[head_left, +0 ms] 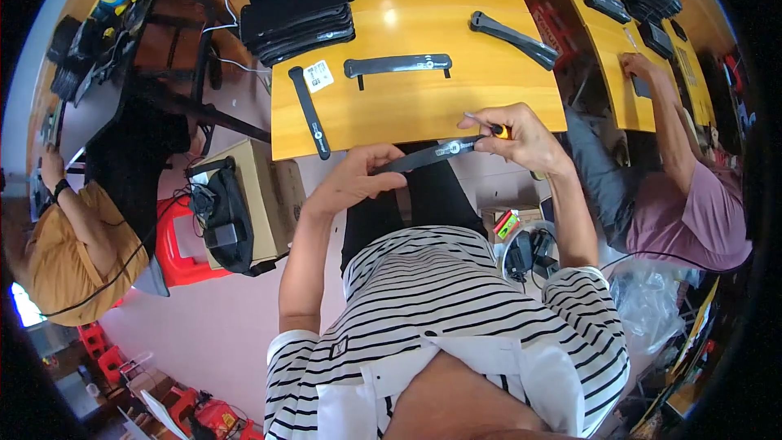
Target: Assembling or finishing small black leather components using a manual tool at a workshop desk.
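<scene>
A flat black strap (440,153) with white print is stretched between my hands, just off the table's near edge. My left hand (358,178) is closed on its left end, thumb along the lower side. The fingers of my right hand (525,140) pinch the other end. That same hand also grips a small tool with a yellow-and-black handle (502,131); a short metal part sticks out toward the left, and its exact kind is unclear. Similar black straps lie on the table: an upright one (309,114) at left, a level one (397,65) in the middle, and overlapping ones (513,39) at right.
Tall stacks of black straps (297,28) stand at the table's (423,110) back left. A white label (318,75) lies beside one strap. Co-workers sit at both sides, one in an orange top (85,236), one in purple (676,212). A cardboard box (265,187) stands at lower left.
</scene>
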A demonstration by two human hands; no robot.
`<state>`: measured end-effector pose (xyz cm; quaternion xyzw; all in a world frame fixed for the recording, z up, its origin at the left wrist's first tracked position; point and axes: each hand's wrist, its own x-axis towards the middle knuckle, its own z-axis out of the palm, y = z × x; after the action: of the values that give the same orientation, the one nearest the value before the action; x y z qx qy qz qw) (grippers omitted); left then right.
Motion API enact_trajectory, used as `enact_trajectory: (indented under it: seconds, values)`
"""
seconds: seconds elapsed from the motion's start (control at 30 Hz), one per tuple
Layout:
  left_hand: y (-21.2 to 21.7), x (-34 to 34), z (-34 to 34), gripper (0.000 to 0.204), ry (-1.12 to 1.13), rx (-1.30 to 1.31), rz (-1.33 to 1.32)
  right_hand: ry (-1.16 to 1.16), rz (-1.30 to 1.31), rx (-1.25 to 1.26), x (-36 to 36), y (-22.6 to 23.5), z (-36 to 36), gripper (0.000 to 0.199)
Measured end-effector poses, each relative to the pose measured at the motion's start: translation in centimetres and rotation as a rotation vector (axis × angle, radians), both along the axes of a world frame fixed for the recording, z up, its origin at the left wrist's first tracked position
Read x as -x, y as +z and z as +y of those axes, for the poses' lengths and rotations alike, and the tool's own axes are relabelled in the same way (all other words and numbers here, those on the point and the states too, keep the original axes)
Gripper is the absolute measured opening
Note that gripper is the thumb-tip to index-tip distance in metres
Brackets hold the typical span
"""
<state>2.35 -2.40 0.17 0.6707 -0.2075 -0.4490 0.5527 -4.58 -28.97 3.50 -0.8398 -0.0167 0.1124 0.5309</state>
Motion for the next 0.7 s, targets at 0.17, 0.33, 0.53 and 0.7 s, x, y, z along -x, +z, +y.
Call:
enact_trajectory:
  seconds: [0.17,0.33,0.53,0.7]
  values:
    - [-2.2,-1.5,1.9,0.014,0.063,0.001,0.020,-0.126,0.032,0.115,-0.3,-2.8,-0.3,0.017]
    - [-4.6,-4.3,2.6,0.013,0.299,-0.013,0.041,-0.287,0.125,-0.123,-1.8,-5.2,-1.0,0.006]
    - [-7.8,-8.8,0.4,0.009,0.622,0.068,-0.011,-0.538,0.119,-0.479,-6.5,-10.3,-2.1,0.011]
    - [-8.1,-11.4,-1.4,0.008,0.754,0.122,0.010,-0.572,0.053,-0.462,-9.4,-11.8,-2.4,0.011]
